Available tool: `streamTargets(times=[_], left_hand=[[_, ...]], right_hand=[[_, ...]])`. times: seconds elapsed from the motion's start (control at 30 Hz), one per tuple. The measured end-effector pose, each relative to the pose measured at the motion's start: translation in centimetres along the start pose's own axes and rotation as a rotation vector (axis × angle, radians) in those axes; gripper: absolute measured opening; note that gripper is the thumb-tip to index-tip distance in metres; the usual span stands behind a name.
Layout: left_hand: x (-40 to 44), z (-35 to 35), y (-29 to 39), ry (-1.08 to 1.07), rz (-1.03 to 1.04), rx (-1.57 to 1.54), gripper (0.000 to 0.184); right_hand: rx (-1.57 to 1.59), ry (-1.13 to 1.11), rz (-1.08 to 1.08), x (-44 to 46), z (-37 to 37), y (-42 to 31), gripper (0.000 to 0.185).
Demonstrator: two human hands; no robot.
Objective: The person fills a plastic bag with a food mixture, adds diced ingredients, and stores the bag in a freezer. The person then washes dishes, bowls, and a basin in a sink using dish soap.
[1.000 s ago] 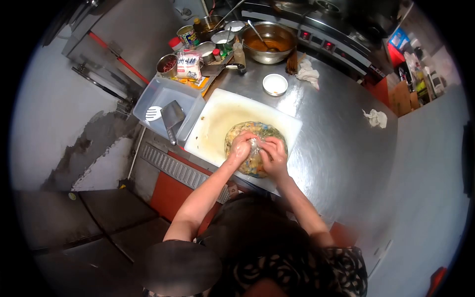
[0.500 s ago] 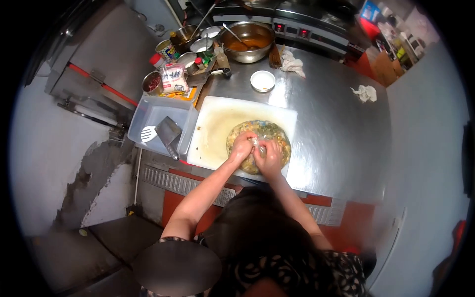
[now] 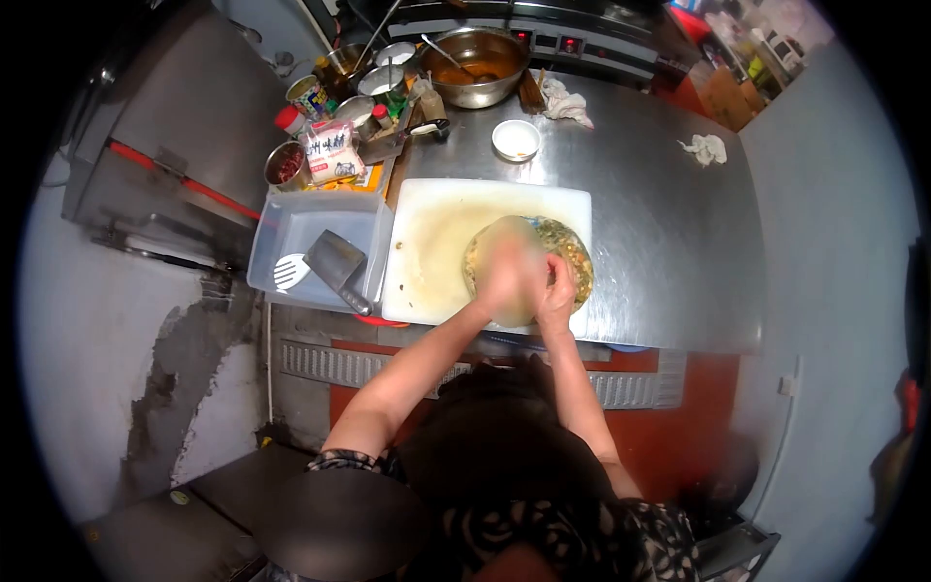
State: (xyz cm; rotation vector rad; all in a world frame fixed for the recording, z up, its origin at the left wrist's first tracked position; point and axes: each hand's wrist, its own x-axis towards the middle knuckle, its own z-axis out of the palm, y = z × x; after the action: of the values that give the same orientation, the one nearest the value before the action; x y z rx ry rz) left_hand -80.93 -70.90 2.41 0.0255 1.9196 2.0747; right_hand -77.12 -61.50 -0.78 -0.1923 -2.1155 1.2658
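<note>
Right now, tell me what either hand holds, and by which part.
It cannot be told: blur covers the left hand and any hold by the right hand, both over the round, mottled yellow-green mass.

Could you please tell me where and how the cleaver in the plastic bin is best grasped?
Probably by the handle, coming from the near side: the cleaver lies slanted, its handle reaching the near rim of the bin while the broad blade points away.

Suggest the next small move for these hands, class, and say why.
Perhaps the right bare hand should pinch lightly beside the left bare hand, because both are close together over the round, mottled yellow-green mass on the white rectangular cutting board, though blur hides the left's grip.
</note>
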Motion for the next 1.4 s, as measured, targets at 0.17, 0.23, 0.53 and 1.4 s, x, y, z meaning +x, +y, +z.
streamTargets(times=[0.17,0.23,0.53,1.4], left_hand=[[1.1,-1.5,0.0,-0.252,0.011,0.076,0.010],[1.4,-1.7,0.2,-0.258,0.056,0.139,0.009],[1.9,-0.9,-2.2,-0.130,0.493,0.513,0.007],[0.8,-0.2,1.0,0.027,-0.023,0.358,0.024]], right_hand=[[0.074,-0.081,0.087,0.5,0.0,0.3,0.011],[0.113,-0.132,0.141,1.1,-0.3,0.4,0.008],[0.110,-0.271,0.135,1.9,-1.4,-0.3,0.003],[0.372,-0.507,0.352,3.5,-2.1,3.3,0.022]])
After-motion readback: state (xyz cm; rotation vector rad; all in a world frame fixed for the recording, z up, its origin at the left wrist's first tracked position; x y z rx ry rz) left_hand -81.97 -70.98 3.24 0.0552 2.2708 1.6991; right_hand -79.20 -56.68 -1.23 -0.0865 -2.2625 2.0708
